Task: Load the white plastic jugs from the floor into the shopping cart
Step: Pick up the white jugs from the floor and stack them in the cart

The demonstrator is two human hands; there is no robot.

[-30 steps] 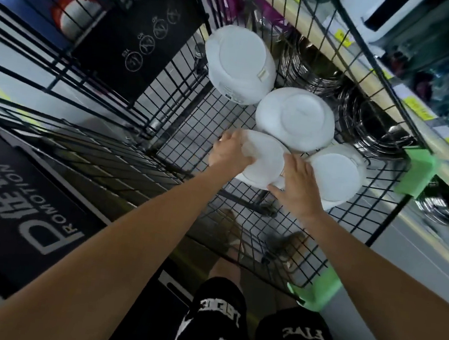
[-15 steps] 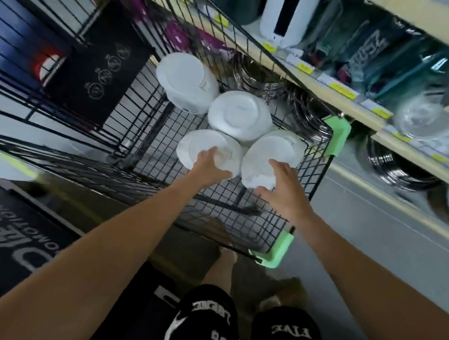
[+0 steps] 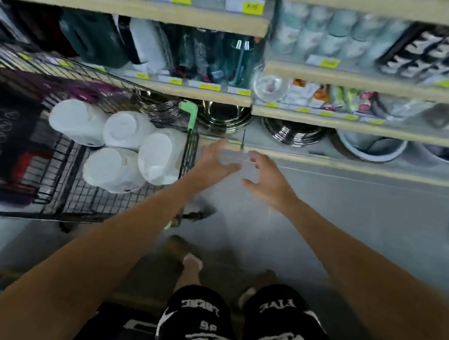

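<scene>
1. The left hand (image 3: 216, 160) and the right hand (image 3: 267, 179) hang over the grey floor (image 3: 352, 212), fingers spread, holding nothing.
2. Four white jugs (image 3: 114, 170), blurred, sit clustered together inside the black wire shopping cart (image 3: 55, 198).

Four white plastic jugs in shopping cart (image 3: 55, 195), black wire basket with green plastic corner guards, all clustered at its right end. Smooth rounded faces toward camera; blurred, so caps and handles not readable.
Far-left jug (image 3: 76, 121): deepest in cart, farthest from green corner.
Middle jug (image 3: 127, 130): just right of it, touching.
Right jug (image 3: 160, 159): against cart's right wire wall, below green corner guard.
Near jug (image 3: 113, 169): closest to viewer, touching right jug and middle jug.
</scene>
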